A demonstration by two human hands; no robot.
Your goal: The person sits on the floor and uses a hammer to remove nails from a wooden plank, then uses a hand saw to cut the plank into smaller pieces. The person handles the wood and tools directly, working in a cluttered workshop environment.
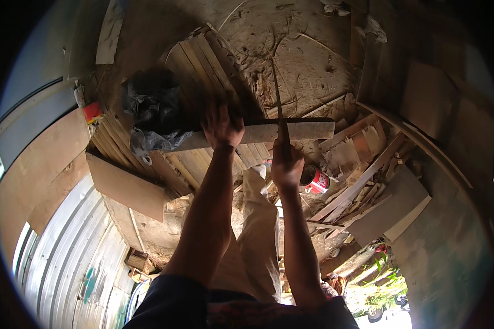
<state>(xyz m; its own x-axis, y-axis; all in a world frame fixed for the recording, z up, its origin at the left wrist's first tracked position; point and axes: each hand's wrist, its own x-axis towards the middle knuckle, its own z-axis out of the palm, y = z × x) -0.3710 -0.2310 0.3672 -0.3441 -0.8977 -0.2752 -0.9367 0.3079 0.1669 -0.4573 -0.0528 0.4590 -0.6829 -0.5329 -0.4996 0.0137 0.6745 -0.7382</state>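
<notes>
A long wooden plank (307,130) lies crosswise over a stack of boards, and its right end juts past the stack. My left hand (223,127) presses down on this plank with its fingers spread over the far edge. Gripped in my right hand (287,167) is the handle of a handsaw (279,104). Its narrow dark blade, seen nearly edge-on, crosses the plank near the right end and points away from me. Whether the teeth have cut into the wood cannot be made out.
The board stack (195,60) carries a black plastic bag (151,101) left of my hand. A red can (316,180) stands beside my right wrist. Wood offcuts (362,192) are heaped at right. Corrugated metal sheeting (66,257) stands at lower left.
</notes>
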